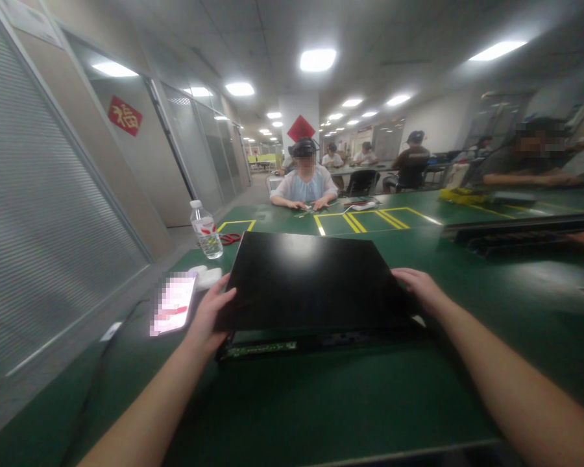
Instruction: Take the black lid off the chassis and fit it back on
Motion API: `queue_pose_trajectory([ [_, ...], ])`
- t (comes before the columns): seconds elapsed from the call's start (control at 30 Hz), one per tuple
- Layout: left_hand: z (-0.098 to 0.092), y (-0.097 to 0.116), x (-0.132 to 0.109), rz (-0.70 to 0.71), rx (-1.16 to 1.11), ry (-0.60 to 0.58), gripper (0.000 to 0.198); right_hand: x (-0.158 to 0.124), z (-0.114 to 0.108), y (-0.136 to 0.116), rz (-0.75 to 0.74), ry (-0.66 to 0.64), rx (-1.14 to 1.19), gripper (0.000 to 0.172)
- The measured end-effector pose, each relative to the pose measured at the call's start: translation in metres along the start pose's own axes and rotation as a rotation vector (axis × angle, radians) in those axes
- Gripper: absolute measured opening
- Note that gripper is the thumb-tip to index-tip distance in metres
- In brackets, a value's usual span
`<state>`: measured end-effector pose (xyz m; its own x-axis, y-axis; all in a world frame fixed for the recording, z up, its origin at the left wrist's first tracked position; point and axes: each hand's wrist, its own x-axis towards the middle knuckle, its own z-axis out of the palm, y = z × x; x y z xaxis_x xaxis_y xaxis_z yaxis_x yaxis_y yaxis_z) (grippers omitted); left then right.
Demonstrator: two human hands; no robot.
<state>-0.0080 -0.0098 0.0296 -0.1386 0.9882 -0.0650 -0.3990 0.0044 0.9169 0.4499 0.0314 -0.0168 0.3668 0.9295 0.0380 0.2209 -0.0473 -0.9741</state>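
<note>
Broadly, a dark green bench (pixel 296 408) fills the lower half of the view, seen from a seated person's height in an open office. On it, directly ahead, a flat, glossy black panel (pixel 311 292) lies between the person's two hands, a ceiling light reflected near its far edge. The left hand (pixel 211 311) grips the panel's left edge, fingers at the rim and partly hidden by it. The right hand (pixel 415 288) holds the opposite edge from the side, fingertips against the rim, thumb out of sight. The hands are spread apart by the panel's full width.

At the right, well apart from the panel, lie long black strips (pixel 520 233). Across the bench sits another person (pixel 304 181) in a pale top with a head-worn device, both hands resting near the bench's far edge.

Left of the panel, near the left hand, is a lit phone (pixel 176 301), its screen blurred. Beyond it stands a clear water bottle (pixel 206 231) with a white cap. A narrow green circuit board (pixel 260 349) shows below the panel's near edge. Small white objects (pixel 208 279) lie just beside the phone, and red handles (pixel 230 239) show just right of the bottle.
</note>
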Motion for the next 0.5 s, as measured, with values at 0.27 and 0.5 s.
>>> queue_pose_trajectory([
  [0.27,0.004,0.005,-0.003,0.017,-0.049,-0.064,0.059,-0.027,-0.007,-0.036,0.204,-0.268,0.356,0.038],
  [0.5,0.004,0.001,0.003,-0.003,0.053,-0.049,0.044,-0.027,-0.008,-0.041,0.122,-0.135,0.201,0.030],
])
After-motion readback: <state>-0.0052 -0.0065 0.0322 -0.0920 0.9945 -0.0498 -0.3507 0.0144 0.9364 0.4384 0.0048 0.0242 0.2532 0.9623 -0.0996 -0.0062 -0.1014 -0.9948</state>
